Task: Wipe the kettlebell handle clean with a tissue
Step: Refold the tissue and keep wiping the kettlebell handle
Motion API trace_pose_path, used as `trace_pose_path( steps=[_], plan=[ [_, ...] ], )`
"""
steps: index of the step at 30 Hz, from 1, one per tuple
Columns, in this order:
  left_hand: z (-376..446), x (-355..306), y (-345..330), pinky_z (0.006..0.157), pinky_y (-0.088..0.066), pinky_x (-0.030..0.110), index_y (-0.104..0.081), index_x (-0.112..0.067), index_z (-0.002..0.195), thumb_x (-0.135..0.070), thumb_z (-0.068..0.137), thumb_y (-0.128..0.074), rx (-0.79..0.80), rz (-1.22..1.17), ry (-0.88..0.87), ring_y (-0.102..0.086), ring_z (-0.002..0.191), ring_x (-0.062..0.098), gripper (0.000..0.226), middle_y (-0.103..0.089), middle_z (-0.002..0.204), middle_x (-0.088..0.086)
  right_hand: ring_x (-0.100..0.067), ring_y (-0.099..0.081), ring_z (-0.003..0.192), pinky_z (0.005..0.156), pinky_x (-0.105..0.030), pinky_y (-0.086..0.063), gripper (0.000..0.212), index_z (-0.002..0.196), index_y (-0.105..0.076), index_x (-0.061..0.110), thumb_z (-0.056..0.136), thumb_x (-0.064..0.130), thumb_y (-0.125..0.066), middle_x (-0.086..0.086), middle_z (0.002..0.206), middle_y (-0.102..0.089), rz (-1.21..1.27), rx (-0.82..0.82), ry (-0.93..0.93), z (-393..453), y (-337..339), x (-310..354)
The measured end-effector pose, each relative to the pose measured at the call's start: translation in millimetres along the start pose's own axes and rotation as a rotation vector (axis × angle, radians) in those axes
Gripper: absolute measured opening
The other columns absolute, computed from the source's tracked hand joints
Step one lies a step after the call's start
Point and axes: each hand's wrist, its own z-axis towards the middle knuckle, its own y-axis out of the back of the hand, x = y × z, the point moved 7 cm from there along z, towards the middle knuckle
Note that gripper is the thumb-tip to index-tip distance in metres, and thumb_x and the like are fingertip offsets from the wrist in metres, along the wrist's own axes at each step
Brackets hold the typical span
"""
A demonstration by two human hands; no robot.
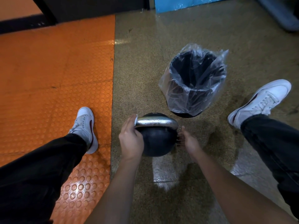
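A black kettlebell [157, 141] stands on the speckled floor between my feet. Its silver handle [157, 122] arches across the top and carries water droplets. My left hand [130, 139] presses a small white tissue [135, 120] against the handle's left end, fingers closed around the tissue. My right hand [188, 139] rests against the right side of the kettlebell's body, fingers spread, holding nothing.
A black bin [194, 81] lined with a clear plastic bag stands just beyond the kettlebell, to the right. My white shoes [85, 126] [260, 101] sit on either side. Orange studded matting [56, 70] covers the floor to the left.
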Motion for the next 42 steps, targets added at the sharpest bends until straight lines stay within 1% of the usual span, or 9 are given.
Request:
trace_pose_path(
  steps=[7, 11, 14, 21, 25, 30, 36, 40, 42],
  plan=[
    [-13.6, 12.8, 6.2, 0.110, -0.039, 0.021, -0.062, -0.008, 0.134, 0.017, 0.084, -0.048, -0.029, -0.005, 0.028, -0.058, 0.127, 0.019, 0.057, -0.063, 0.136, 0.006, -0.028, -0.070, 0.100, 0.103, -0.056, -0.048, 0.057, 0.092, -0.075, 0.020, 0.095, 0.067, -0.043, -0.007, 0.099, -0.076, -0.008, 0.006, 0.011, -3.8, 0.7, 4.9],
    [10.7, -2.0, 0.7, 0.104, -0.037, 0.016, -0.072, -0.006, 0.115, 0.020, 0.072, -0.047, 0.003, 0.046, -0.038, -0.065, 0.113, 0.026, 0.056, -0.071, 0.118, 0.008, -0.031, -0.069, 0.105, 0.104, -0.056, -0.046, 0.063, 0.099, -0.076, 0.020, 0.090, 0.074, -0.044, -0.007, 0.103, -0.076, -0.003, 0.008, -0.020, -0.2, 0.7, -0.3],
    [4.0, -16.7, 2.0, 0.108, -0.041, 0.023, -0.072, -0.005, 0.114, 0.022, 0.069, -0.047, 0.010, 0.030, -0.138, -0.063, 0.114, 0.019, 0.058, -0.071, 0.118, 0.006, -0.028, -0.070, 0.101, 0.103, -0.053, -0.048, 0.060, 0.108, -0.072, 0.013, 0.097, 0.065, -0.043, -0.008, 0.104, -0.076, 0.006, 0.011, -0.019, -3.9, 1.2, 4.5],
    [6.0, 4.6, -0.2, 0.106, -0.045, 0.031, -0.070, -0.007, 0.121, 0.019, 0.077, -0.049, 0.003, 0.048, -0.015, -0.064, 0.117, 0.026, 0.056, -0.070, 0.123, 0.008, -0.029, -0.068, 0.101, 0.096, -0.049, -0.052, 0.055, 0.100, -0.071, 0.016, 0.098, 0.063, -0.043, -0.010, 0.105, -0.074, 0.015, -0.001, 0.004, -3.7, -1.4, 3.8],
    [-15.2, -4.5, -3.3, 0.115, -0.039, 0.035, -0.060, -0.005, 0.135, 0.023, 0.076, -0.045, 0.012, 0.026, -0.099, -0.052, 0.134, 0.019, 0.066, -0.059, 0.140, 0.008, -0.028, -0.070, 0.100, 0.102, -0.054, -0.048, 0.056, 0.098, -0.073, 0.017, 0.097, 0.064, -0.043, -0.007, 0.101, -0.076, 0.009, 0.008, -0.011, -0.7, 1.4, 0.6],
    [-24.9, 11.3, -7.1, 0.114, -0.037, 0.040, -0.046, -0.007, 0.147, 0.020, 0.081, -0.044, -0.046, -0.001, 0.025, -0.041, 0.143, 0.019, 0.072, -0.047, 0.151, 0.005, -0.028, -0.068, 0.103, 0.103, -0.058, -0.047, 0.069, 0.093, -0.076, 0.025, 0.077, 0.085, -0.046, -0.003, 0.102, -0.076, -0.002, -0.007, 0.009, 4.3, 1.0, -5.8],
    [-39.1, -4.1, -15.6, 0.121, -0.025, 0.030, -0.044, 0.000, 0.147, 0.025, 0.074, -0.042, -0.028, 0.011, -0.110, -0.032, 0.148, 0.022, 0.077, -0.039, 0.156, 0.010, -0.030, -0.069, 0.102, 0.099, -0.050, -0.051, 0.058, 0.101, -0.074, 0.016, 0.095, 0.066, -0.046, -0.010, 0.104, -0.076, 0.014, -0.014, -0.015, -1.4, 0.9, -0.7],
    [-36.9, 8.8, -15.2, 0.119, -0.030, 0.040, -0.037, -0.001, 0.151, 0.026, 0.075, -0.041, -0.065, -0.007, -0.034, -0.027, 0.150, 0.021, 0.080, -0.034, 0.159, 0.007, -0.027, -0.068, 0.105, 0.103, -0.057, -0.046, 0.069, 0.099, -0.075, 0.026, 0.076, 0.084, -0.046, -0.002, 0.104, -0.076, -0.003, -0.003, 0.005, 3.3, -1.3, -7.1],
    [-32.5, -2.6, -18.9, 0.122, -0.025, 0.037, -0.038, 0.001, 0.150, 0.025, 0.075, -0.039, -0.038, 0.001, -0.075, -0.025, 0.151, 0.023, 0.079, -0.034, 0.159, 0.011, -0.027, -0.068, 0.103, 0.103, -0.056, -0.046, 0.061, 0.098, -0.074, 0.025, 0.084, 0.078, -0.046, -0.003, 0.103, -0.076, 0.000, -0.001, -0.006, 2.9, -1.4, -6.9]
  ],
)
